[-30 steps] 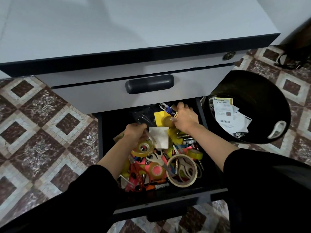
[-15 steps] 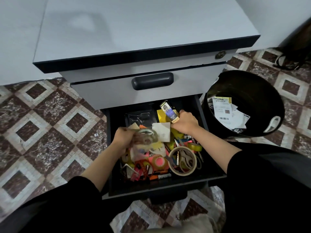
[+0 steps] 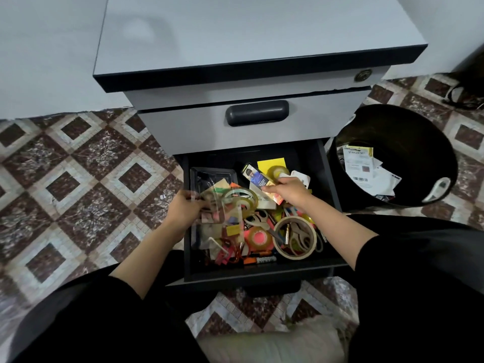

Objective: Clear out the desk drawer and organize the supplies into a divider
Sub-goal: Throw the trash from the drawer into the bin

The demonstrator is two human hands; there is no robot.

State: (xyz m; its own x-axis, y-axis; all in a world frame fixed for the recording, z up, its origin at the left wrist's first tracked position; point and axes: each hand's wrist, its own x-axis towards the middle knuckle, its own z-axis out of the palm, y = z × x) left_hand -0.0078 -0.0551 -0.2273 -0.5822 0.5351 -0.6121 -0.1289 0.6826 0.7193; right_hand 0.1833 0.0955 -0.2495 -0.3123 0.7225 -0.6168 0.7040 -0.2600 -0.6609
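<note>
The bottom drawer (image 3: 262, 271) of a grey cabinet stands open, full of mixed supplies. My left hand (image 3: 186, 210) is at the drawer's left side and grips a clear plastic pack (image 3: 218, 218), blurred by motion, with a clear tape roll (image 3: 243, 197) at its top. Towards the back right, my right hand (image 3: 288, 191) pinches a printed blue and black packet (image 3: 258, 178). In the pile lie a wide masking tape roll (image 3: 294, 237), scissors (image 3: 258, 221), a pink-cored tape roll (image 3: 258, 238), a yellow note pad (image 3: 271, 163) and a marker (image 3: 262, 260).
A black bin (image 3: 419, 142) with papers and a stapler card inside stands just right of the drawer. A shut upper drawer with a dark handle (image 3: 258, 112) overhangs the open one. A black tray (image 3: 212, 175) sits at the drawer's back left. Patterned tile floor lies to the left.
My left hand has lifted the tape roll and clear pack out of the pile towards the left. My right hand has raised the printed packet slightly. The view has shifted right.
</note>
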